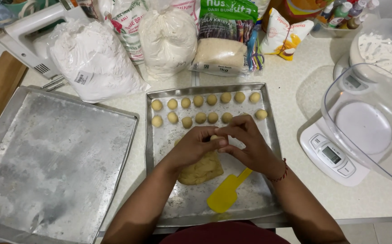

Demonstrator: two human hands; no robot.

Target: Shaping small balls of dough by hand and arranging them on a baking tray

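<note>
Speckled pale stone worktop (295, 86) carries two dull metal baking trays side by side. On the middle tray (272, 135), thirteen small, smooth, round dough balls (200, 118) sit in two rows along the far edge. Below them, the person's left hand (196, 147) and right hand (245, 142) meet over the tray, fingertips pinched together around a small piece of dough (214, 137) held between them. Just beneath the hands lies a rough, lumpy mound of yellow-tan dough (202, 169), resting on the tray's scuffed floor. A bright yellow plastic scraper (225, 194) lies flat near the tray's front edge, just beside the mound. A red cord bracelet (284, 171) circles the right wrist. The larger left tray (51, 167) shows a mottled, worn surface. Soft plastic bags of white flour (94, 58) and a bag of coarse sugar (223, 40) stand at the back. To the right, a white kitchen scale (329, 156) holds a clear, rounded plastic bowl (367, 122).
</note>
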